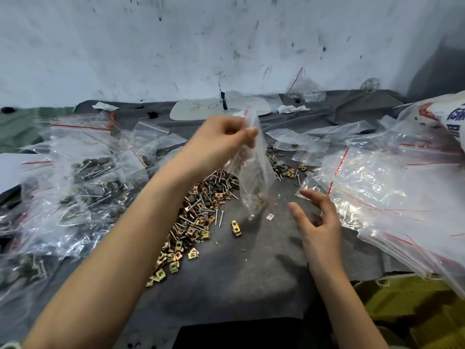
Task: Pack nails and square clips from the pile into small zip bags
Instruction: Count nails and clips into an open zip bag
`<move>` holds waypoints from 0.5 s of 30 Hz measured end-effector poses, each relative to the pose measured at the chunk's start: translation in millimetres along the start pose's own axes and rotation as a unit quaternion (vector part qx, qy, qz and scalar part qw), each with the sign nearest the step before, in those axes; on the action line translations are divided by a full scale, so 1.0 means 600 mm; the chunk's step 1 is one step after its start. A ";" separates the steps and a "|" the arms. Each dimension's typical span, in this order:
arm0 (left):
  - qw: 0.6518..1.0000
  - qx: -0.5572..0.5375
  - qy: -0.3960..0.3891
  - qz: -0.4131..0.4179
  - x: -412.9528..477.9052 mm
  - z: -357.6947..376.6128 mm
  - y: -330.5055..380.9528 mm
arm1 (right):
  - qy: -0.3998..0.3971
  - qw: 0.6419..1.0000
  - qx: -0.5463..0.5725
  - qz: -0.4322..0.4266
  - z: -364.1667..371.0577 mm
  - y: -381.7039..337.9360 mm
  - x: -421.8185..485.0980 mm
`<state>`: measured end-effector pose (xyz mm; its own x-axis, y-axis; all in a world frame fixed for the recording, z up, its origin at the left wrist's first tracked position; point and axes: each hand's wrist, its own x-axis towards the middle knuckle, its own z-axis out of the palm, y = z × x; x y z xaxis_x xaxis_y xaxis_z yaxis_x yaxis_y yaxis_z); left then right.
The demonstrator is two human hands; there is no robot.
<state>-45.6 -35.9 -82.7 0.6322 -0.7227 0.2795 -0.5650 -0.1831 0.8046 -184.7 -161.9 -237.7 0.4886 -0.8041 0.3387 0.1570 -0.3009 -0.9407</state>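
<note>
A heap of filled clear bags (pixel 83 182) crowds the left of the grey-cloth-covered desk (pixel 239 268). A loose stack of empty clear zip bags with red strips (pixel 377 192) spreads over the right, with a white printed sack (pixel 437 114) at its far corner. Behind, a flat white oval card (pixel 201 109) lies at the foot of the scuffed white wall (pixel 226 46). Between the two heaps a bare strip of grey cloth runs to the near edge, where a yellow-green cloth (pixel 415 311) shows at the right. The loose pile of steel nails and brass-coloured square clips (pixel 198 217) lies in a diagonal band mid-desk, partly under the left forearm. One single square clip (pixel 235 228) lies just right of it. The left hand (pixel 224 137) is raised above the pile, its fingers (pixel 247 134) pinching the top of a small clear zip bag (pixel 251 172), which hangs blurred with a few pieces at its bottom. The right hand (pixel 317 222) hovers low, right of the bag and apart from it, its fingers loosely spread, grasping nothing.
</note>
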 end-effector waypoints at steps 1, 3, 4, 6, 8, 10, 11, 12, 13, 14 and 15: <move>0.999 0.043 -0.027 0.011 0.000 -0.001 0.011 | -0.011 1.000 -0.002 0.003 0.000 0.000 -0.001; 0.990 0.121 -0.058 0.031 -0.003 -0.004 0.020 | -0.023 1.000 -0.007 0.009 0.002 -0.004 -0.004; 0.986 0.151 -0.051 0.047 -0.007 -0.008 0.022 | -0.020 1.000 -0.005 0.012 0.003 -0.006 -0.004; 0.981 0.176 -0.017 0.078 -0.019 -0.022 0.023 | -0.017 1.000 0.004 0.018 0.003 -0.005 -0.004; 0.989 0.127 0.014 0.079 -0.032 -0.046 0.025 | -0.021 0.999 -0.005 0.023 0.003 -0.001 -0.002; 0.994 0.062 0.046 0.074 -0.046 -0.073 0.028 | -0.026 0.999 -0.025 0.031 0.003 0.004 0.001; 0.995 0.036 0.060 0.072 -0.053 -0.085 0.027 | -0.030 0.998 -0.036 0.035 0.004 0.006 0.001; 0.995 0.017 0.071 0.070 -0.059 -0.096 0.026 | -0.034 0.997 -0.051 0.037 0.006 0.008 0.003; 0.995 0.008 0.078 0.067 -0.065 -0.103 0.024 | -0.042 0.996 -0.072 0.038 0.008 0.008 0.005; 0.995 0.008 0.079 0.066 -0.071 -0.107 0.021 | -0.055 0.993 -0.096 0.038 0.011 0.006 0.010; 0.994 0.015 0.077 0.073 -0.074 -0.108 0.018 | -0.067 0.990 -0.118 0.030 0.016 0.001 0.021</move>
<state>-45.3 37.4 -52.4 0.6145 -0.6334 0.4702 -0.6703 -0.1050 0.7346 -170.4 -167.6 -234.0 0.6031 -0.7535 0.2618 -0.0730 -0.3789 -0.9226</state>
